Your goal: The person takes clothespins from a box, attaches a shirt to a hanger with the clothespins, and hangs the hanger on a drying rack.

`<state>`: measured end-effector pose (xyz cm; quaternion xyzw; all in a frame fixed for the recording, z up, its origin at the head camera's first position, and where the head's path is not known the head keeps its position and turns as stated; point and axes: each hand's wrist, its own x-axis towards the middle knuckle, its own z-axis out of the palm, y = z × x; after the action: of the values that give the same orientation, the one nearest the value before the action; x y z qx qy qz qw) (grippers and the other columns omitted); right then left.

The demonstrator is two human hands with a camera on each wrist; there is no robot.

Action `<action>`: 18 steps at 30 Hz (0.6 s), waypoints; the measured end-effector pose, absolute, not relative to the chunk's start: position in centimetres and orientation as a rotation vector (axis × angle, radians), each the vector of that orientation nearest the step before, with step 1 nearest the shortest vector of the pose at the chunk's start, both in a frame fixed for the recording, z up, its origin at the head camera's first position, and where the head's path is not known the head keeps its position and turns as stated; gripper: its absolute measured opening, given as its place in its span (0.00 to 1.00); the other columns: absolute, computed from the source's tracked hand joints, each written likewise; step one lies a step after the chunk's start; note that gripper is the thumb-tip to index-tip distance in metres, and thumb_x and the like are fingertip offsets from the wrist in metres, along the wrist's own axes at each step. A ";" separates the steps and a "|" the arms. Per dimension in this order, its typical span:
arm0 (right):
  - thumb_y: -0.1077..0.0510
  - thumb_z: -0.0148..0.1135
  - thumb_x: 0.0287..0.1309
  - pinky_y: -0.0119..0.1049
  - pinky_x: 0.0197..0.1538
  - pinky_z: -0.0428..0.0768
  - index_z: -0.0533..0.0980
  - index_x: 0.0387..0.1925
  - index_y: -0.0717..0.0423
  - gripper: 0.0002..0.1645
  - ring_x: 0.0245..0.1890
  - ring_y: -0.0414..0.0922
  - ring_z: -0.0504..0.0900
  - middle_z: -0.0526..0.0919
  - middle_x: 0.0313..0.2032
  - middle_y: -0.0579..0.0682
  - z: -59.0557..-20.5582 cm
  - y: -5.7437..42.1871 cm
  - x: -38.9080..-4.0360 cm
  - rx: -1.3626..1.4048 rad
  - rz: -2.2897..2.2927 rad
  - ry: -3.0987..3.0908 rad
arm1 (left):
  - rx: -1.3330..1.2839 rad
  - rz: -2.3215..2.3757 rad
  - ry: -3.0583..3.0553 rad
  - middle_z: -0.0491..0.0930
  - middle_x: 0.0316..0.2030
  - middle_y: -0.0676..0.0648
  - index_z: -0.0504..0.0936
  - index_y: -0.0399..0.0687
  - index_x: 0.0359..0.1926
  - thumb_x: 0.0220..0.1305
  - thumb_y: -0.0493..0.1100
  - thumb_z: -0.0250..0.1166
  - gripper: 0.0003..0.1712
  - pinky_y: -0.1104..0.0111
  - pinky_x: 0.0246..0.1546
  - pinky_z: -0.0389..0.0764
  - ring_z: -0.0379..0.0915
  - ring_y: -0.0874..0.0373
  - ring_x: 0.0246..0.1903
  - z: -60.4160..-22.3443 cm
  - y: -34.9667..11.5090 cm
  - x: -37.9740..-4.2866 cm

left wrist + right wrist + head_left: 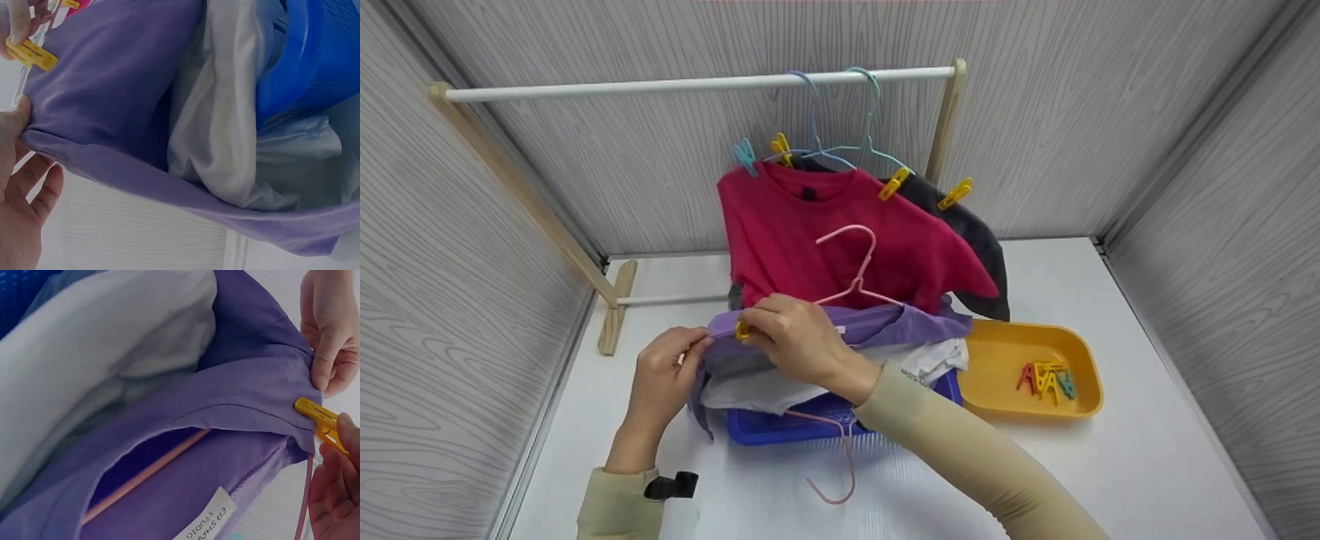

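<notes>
1. Here we have the left hand [664, 375], bare, and below it a plain beige left sleeve [619, 504], finishing in a neat, straight edge near the wrist!
2. And what do we spot at that edge? A black strap [671, 485], its broad, flat end jutting out sideways!
3. Across we go to the right hand [802, 341], bare too, with a matching beige right sleeve [975, 457], smooth, long and creased farther up!
4. Near its cuff we catch dark lettering [915, 377], too small to read!
5. Beneath, we glimpse a small black piece [862, 425], mostly hidden!
</notes>
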<state>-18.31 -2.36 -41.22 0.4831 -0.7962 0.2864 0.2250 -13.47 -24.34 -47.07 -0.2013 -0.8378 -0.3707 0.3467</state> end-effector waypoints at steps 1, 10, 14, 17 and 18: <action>0.61 0.73 0.55 0.29 0.46 0.79 0.84 0.42 0.57 0.12 0.39 0.42 0.82 0.84 0.37 0.48 -41.4 -2.2 -18.2 1.329 0.795 -2.221 | -0.522 -0.960 -2.179 0.83 0.29 0.46 0.85 0.36 0.36 0.54 0.25 0.69 0.09 0.73 0.32 0.70 0.73 0.57 0.27 -47.1 -24.3 -13.5; 0.56 0.72 0.57 0.31 0.51 0.77 0.74 0.62 0.52 0.31 0.50 0.41 0.79 0.77 0.53 0.49 -41.8 -0.9 -17.9 1.397 0.823 -2.339 | -0.512 -0.965 -2.191 0.82 0.28 0.47 0.85 0.36 0.37 0.57 0.25 0.68 0.07 0.75 0.31 0.70 0.72 0.59 0.26 -47.2 -24.2 -13.4; 0.56 0.71 0.58 0.31 0.49 0.78 0.73 0.62 0.50 0.30 0.49 0.40 0.78 0.74 0.57 0.48 -41.9 0.5 -17.7 1.413 0.821 -2.341 | -0.496 -0.977 -2.199 0.82 0.28 0.47 0.85 0.35 0.36 0.57 0.26 0.68 0.06 0.74 0.31 0.70 0.72 0.58 0.26 -47.3 -24.3 -13.5; 0.56 0.71 0.58 0.33 0.52 0.77 0.73 0.61 0.50 0.29 0.52 0.41 0.77 0.74 0.58 0.49 -42.0 1.8 -17.5 1.410 0.853 -2.362 | -0.480 -0.985 -2.214 0.82 0.28 0.46 0.84 0.34 0.36 0.58 0.26 0.68 0.06 0.75 0.32 0.69 0.72 0.58 0.26 -47.5 -24.4 -13.5; 0.56 0.71 0.58 0.34 0.53 0.77 0.74 0.61 0.50 0.29 0.53 0.41 0.77 0.74 0.58 0.48 -42.0 2.3 -17.4 1.409 0.874 -2.373 | -0.474 -0.987 -2.223 0.82 0.28 0.46 0.84 0.34 0.36 0.58 0.26 0.68 0.05 0.75 0.32 0.69 0.72 0.58 0.27 -47.5 -24.4 -13.5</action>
<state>-17.45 2.32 -41.97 0.4829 -0.8136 0.2996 0.1231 -13.54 -24.38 -47.54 -0.1810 -0.8482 -0.3765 0.3257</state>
